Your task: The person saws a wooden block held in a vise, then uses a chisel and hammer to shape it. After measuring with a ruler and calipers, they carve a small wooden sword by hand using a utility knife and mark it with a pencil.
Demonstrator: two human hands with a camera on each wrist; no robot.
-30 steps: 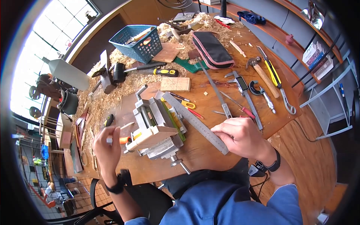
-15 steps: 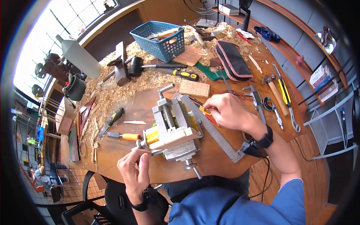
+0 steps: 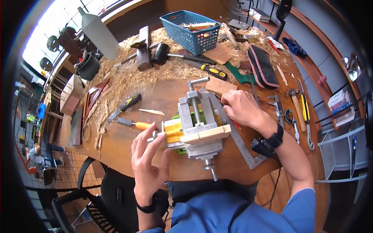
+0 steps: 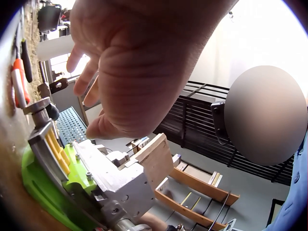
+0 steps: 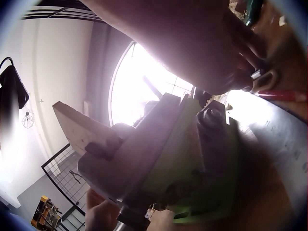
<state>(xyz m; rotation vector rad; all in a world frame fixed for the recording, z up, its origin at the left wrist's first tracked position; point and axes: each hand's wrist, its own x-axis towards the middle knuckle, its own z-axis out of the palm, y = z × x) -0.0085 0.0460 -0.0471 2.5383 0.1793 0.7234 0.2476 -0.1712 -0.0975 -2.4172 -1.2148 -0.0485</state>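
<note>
A grey metal vise [image 3: 196, 110] with a yellow part and a green base stands at the table's near edge. A pale wooden strip [image 3: 206, 134] lies across its near side. At the vise's left, my left hand [image 3: 149, 165] spreads its fingers, fingertips close by the side knob [image 4: 37, 107]. My right hand [image 3: 243, 106] is low at the vise's right, over the steel square [image 3: 244, 149], its fingers bent down. In the right wrist view, a red pencil [image 5: 284, 96] lies just below the fingertips; I cannot tell what they hold.
An orange-handled chisel [image 3: 134, 124] and a knife [image 3: 126, 106] lie left. Beyond are shavings, a black mallet [image 3: 160, 53], a blue basket [image 3: 190, 37] and a wooden block [image 3: 219, 85]. A pencil case [image 3: 262, 68], caliper [image 3: 279, 106], micrometer [image 3: 291, 118] and hammer [image 3: 297, 110] lie right.
My left hand has come in towards the vise and its fingers have spread. My right hand has left the near end of the steel square for the vise's right side. The view has shifted.
</note>
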